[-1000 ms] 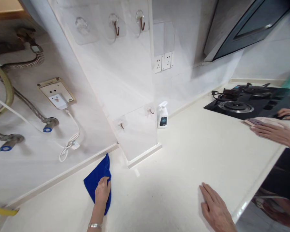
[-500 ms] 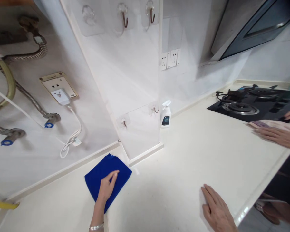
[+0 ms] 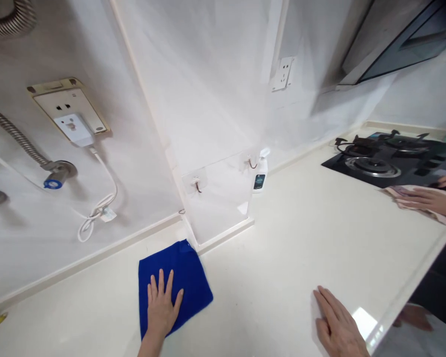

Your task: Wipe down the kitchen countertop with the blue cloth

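A folded dark blue cloth [image 3: 195, 292] lies flat on the white countertop [image 3: 267, 277], close to the foot of the wall pillar. My left hand [image 3: 161, 307] rests palm down on it, fingers spread. Off to the right, my right hand [image 3: 336, 322] lies flat on the bare counter near its front edge. It holds nothing, and its fingers are stretched out side by side.
A white spray bottle [image 3: 260, 171] stands behind the pillar [image 3: 219, 208]. A black gas stove [image 3: 379, 158] sits at the right. Beside it another person's hand [image 3: 423, 201] presses a pinkish cloth [image 3: 401, 191] on the counter. A plugged-in charger [image 3: 74, 129] hangs on the left wall.
My left hand has opened from bent fingers to a flat spread on the blue cloth. The cloth has turned and shifted slightly right. My right hand has barely moved. My view has dipped closer.
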Demonstrator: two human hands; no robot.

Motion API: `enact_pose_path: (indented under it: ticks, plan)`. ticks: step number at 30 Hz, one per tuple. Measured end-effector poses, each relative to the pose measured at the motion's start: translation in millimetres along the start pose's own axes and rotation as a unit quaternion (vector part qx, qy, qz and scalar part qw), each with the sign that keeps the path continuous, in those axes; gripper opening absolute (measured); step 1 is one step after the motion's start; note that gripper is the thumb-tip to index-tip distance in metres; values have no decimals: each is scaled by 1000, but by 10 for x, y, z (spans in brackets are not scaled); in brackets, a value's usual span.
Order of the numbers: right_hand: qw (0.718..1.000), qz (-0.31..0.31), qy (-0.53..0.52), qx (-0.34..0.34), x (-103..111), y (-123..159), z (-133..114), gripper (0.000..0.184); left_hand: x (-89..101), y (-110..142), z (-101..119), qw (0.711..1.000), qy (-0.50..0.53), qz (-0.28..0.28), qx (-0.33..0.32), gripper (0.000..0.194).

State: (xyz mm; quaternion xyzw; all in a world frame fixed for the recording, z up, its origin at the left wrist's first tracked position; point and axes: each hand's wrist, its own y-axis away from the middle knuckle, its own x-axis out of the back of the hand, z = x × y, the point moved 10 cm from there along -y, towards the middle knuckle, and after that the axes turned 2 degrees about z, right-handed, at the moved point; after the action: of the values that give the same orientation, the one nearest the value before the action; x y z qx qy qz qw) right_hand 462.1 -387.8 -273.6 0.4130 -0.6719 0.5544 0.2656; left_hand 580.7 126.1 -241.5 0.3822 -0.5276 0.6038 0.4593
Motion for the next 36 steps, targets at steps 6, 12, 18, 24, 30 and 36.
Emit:
enact_pose_path:
  ticks: [6,12,18,24,30,36]
  plan:
    - [1000,-22,17,-6,-22,29,20,68,210,-507,147,994,81,69,36,47]
    - [999,-22,26,23,-43,45,43,69,-51,-961,425,984,144,75,70,44]
    - [999,-25,34,10,-41,50,68,72,-115,-1013,476,975,202,55,74,35]
    - [999,-18,37,28,-84,81,94,74,-226,-1182,539,941,324,28,98,41]
    - [999,-8,36,27,-77,69,83,72,-197,-1224,480,917,385,57,86,52]
    - [1000,-23,21,0,-53,46,50,68,-182,-888,618,954,280,75,79,49]
